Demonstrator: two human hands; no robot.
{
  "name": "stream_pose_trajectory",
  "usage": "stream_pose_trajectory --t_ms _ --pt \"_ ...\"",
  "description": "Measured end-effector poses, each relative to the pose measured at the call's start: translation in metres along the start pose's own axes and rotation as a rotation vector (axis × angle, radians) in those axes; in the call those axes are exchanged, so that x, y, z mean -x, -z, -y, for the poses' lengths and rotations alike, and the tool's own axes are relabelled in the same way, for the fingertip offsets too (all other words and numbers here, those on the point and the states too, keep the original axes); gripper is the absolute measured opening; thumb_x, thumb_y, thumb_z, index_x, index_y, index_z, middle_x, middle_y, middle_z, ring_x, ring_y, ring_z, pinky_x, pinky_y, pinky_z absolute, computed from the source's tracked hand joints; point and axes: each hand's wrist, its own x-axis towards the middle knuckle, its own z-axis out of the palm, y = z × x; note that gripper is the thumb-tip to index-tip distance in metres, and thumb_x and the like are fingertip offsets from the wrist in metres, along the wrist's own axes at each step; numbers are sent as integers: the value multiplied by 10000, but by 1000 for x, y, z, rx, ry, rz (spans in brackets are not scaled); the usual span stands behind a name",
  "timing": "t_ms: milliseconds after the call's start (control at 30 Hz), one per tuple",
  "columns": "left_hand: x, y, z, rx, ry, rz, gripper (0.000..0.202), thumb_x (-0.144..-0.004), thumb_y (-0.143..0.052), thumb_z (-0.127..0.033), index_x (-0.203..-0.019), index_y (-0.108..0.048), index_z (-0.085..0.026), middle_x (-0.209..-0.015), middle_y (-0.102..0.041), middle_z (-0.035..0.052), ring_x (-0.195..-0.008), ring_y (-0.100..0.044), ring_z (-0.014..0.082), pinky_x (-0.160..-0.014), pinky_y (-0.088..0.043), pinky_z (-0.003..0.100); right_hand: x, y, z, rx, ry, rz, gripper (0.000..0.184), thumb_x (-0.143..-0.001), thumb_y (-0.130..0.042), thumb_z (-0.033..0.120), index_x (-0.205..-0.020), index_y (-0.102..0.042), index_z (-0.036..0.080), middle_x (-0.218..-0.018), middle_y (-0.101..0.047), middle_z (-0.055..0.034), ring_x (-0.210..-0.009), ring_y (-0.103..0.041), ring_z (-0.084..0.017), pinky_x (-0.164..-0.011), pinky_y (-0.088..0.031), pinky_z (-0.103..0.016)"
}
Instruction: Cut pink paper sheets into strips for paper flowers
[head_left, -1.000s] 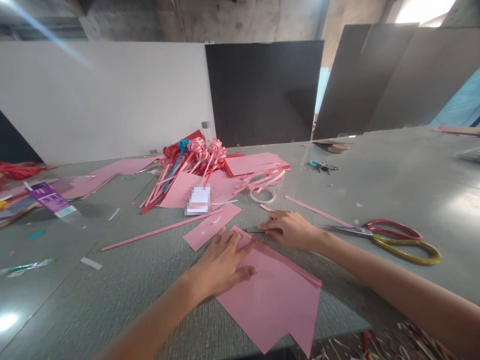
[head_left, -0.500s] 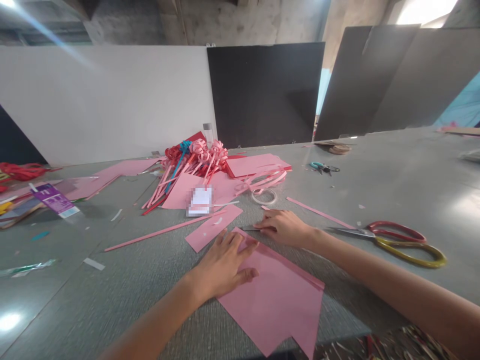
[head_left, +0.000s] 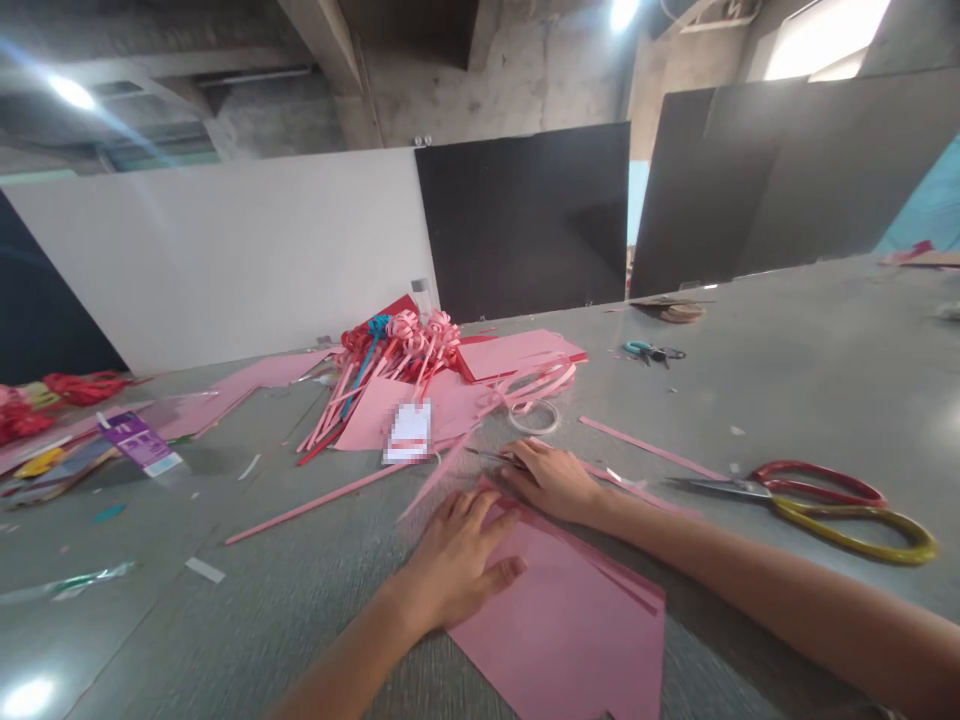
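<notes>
My left hand (head_left: 469, 560) lies with fingers spread on the upper left part of a folded or stacked pink paper sheet (head_left: 581, 625), pressing it to the table. Just beyond the sheet's top edge, my right hand (head_left: 551, 480) is closed around a thin, pointed metal blade (head_left: 491, 456); its handle is hidden in my fingers, so I cannot tell the tool's exact kind. Beside the right wrist a narrow pink paper strip (head_left: 637, 490) extends to the right. A blurred pink paper piece (head_left: 439, 478) sits left of the blade.
Large scissors (head_left: 847, 510) with red and yellow handles lie at right. Behind are a tape ring (head_left: 534, 417), pink ribbon flowers (head_left: 405, 330) on sticks, pliers (head_left: 652, 351) and more pink sheets (head_left: 521, 355). A purple packet (head_left: 139, 443) lies left. Upright boards (head_left: 525, 220) line the back.
The view has tilted up slightly. A pink strip now shows along the right side of my right wrist. The loose pink piece left of the blade has turned and blurred. My left hand stays on the sheet.
</notes>
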Motion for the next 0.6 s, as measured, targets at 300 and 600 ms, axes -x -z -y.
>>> stream_pose_trajectory --t_ms 300,600 --pt "-14 2 7 101 42 -194 314 -905 -397 -348 -1148 -559 -234 -1177 -576 32 -1113 -496 192 -966 -391 355 1 -4 -6 -50 -2 -3 336 -855 -478 370 -1149 -499 209 -1121 -590 -73 -968 -571 -223 -723 -408 -283" --pt "-11 12 4 442 152 -268 220 -886 -406 -304 -938 -602 -218 -758 -615 -13 -649 -559 119 -606 -451 235 2 -1 -5 -13 53 14 283 -863 -480 327 -1121 -502 212 -1027 -596 -55 -896 -580 -197 -686 -393 -268"
